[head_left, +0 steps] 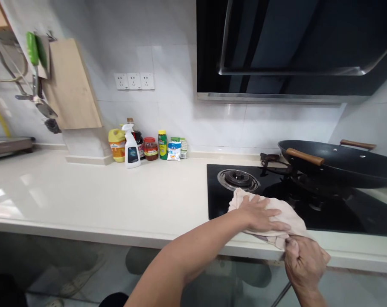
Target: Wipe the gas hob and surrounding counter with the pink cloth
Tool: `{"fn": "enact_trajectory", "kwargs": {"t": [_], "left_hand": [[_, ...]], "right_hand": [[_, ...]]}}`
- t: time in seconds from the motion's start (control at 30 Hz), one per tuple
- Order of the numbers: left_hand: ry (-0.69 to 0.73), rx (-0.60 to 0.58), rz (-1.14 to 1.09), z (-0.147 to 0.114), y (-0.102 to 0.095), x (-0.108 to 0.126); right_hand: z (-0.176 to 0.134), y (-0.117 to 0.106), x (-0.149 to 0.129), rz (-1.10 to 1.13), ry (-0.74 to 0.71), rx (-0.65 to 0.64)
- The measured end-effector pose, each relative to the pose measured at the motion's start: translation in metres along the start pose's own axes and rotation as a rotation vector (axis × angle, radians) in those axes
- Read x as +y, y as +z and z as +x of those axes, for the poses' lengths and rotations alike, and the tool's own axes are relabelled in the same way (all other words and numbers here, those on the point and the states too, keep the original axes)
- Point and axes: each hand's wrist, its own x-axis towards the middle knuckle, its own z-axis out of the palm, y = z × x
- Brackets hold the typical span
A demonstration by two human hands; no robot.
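Note:
A pale pink cloth (pixel 291 213) lies over the front left part of the black glass cooktop (pixel 337 219) and reaches the counter's front edge. My left hand (pixel 262 214) presses flat on top of it, fingers spread. At the cloth's near right corner, by the counter edge, my right hand (pixel 305 260) is closed around a bunched part of the fabric. Just behind the cloth is the uncovered left burner (pixel 238 179), its pan support off. The dark pan support (pixel 274 165) sits farther back, beside the wok.
A black wok (pixel 347 164) with wooden handles occupies the cooktop's right side. A range hood (pixel 292 47) overhangs it. Along the wall stand a white spray bottle (pixel 132 149), a yellow jug (pixel 117 147), a red-lidded jar (pixel 150 150) and a green bottle (pixel 162 146).

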Motion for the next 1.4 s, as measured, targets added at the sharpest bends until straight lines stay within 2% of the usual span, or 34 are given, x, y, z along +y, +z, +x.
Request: {"fn": "enact_trajectory", "kwargs": {"t": [0.13, 0.23, 0.33, 0.37, 0.43, 0.53, 0.6, 0.67, 0.73, 0.83, 0.93, 1.07, 1.2, 1.4], "left_hand": [[-0.094, 0.0, 0.026, -0.032, -0.013, -0.031], [-0.195, 0.005, 0.053, -0.056, -0.022, -0.048], [-0.231, 0.043, 0.051, -0.074, -0.023, -0.051], [-0.227, 0.068, 0.041, -0.078, -0.021, -0.05], [-0.191, 0.141, -0.009, -0.086, -0.016, -0.048], [-0.128, 0.358, -0.196, -0.1, -0.014, -0.057], [-0.2, 0.555, -0.324, -0.111, -0.019, -0.074], [-0.345, 0.709, -0.376, -0.123, -0.027, -0.098], [-0.471, 0.782, -0.37, -0.132, -0.036, -0.122], [-0.571, 0.811, -0.35, -0.136, -0.046, -0.149], [-0.586, 0.774, -0.332, -0.13, -0.047, -0.159], [-0.541, 0.72, -0.283, -0.129, -0.043, -0.159], [-0.511, 0.723, -0.19, -0.138, -0.036, -0.159], [-0.443, 0.635, -0.082, -0.136, -0.028, -0.162]], "right_hand": [[-0.001, -0.008, -0.002, 0.07, 0.067, -0.054], [0.009, -0.022, -0.005, 0.197, 0.271, -0.196], [0.036, -0.033, -0.014, 0.393, 0.484, -0.243], [0.048, -0.033, -0.019, 0.46, 0.493, -0.247], [0.074, -0.024, -0.033, 0.562, 0.388, -0.313], [0.103, 0.007, -0.059, 0.56, 0.175, -0.571], [0.114, 0.03, -0.079, 0.494, 0.121, -0.845], [0.12, 0.049, -0.1, 0.414, 0.107, -1.117], [0.127, 0.06, -0.122, 0.381, 0.082, -1.316], [0.137, 0.066, -0.151, 0.434, 0.008, -1.465], [0.142, 0.068, -0.161, 0.483, -0.06, -1.444], [0.135, 0.061, -0.14, 0.494, -0.047, -1.292], [0.119, 0.048, -0.085, 0.455, -0.029, -1.153], [0.073, 0.017, 0.029, 0.262, 0.1, -0.892]]}}
